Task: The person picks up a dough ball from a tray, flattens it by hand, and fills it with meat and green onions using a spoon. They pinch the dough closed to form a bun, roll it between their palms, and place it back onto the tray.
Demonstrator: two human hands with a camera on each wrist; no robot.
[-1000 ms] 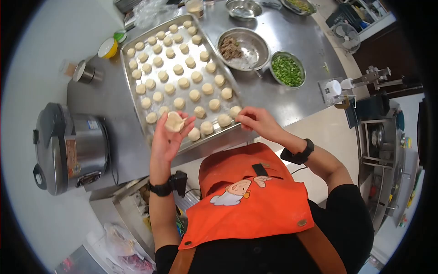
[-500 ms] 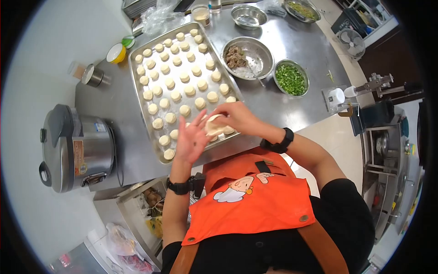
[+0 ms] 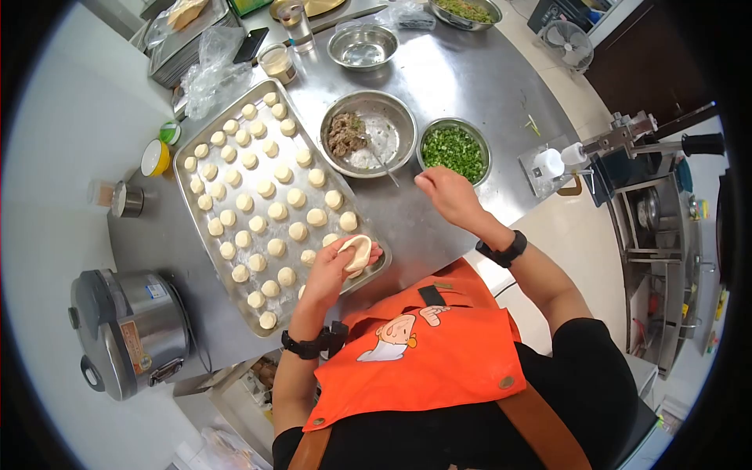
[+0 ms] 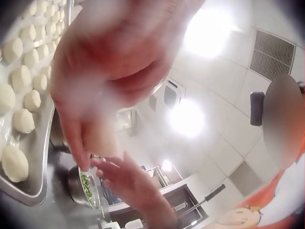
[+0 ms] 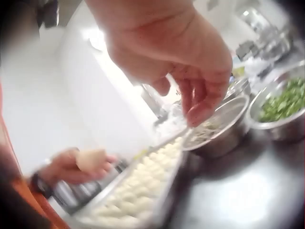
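My left hand (image 3: 326,276) holds a thin, cupped dough wrapper (image 3: 359,252) over the tray's near right corner, thumb against the dough. The wrapper (image 4: 99,138) is blurred in the left wrist view. Right of the filling bowl, in the air, my right hand (image 3: 454,197) has loosely curled fingers and nothing visible in them. A metal spoon (image 3: 381,166) leans in the bowl beside brown meat filling (image 3: 345,135), its handle end just left of that hand. Rows of round dough pieces (image 3: 277,211) lie on the metal tray (image 3: 362,210).
A bowl of chopped greens (image 3: 454,153) stands beyond my right hand. Behind the filling is another metal bowl (image 3: 363,48). A large cooker (image 3: 133,329) stands at the left, a yellow bowl (image 3: 155,158) beside the tray, and a clamped device (image 3: 551,163) at the table's right edge.
The right hand moved from the tray's corner to the wrapper, then let go and moved right toward the spoon. The left hand carried the wrapper rightward, and its thumb now lies against it.
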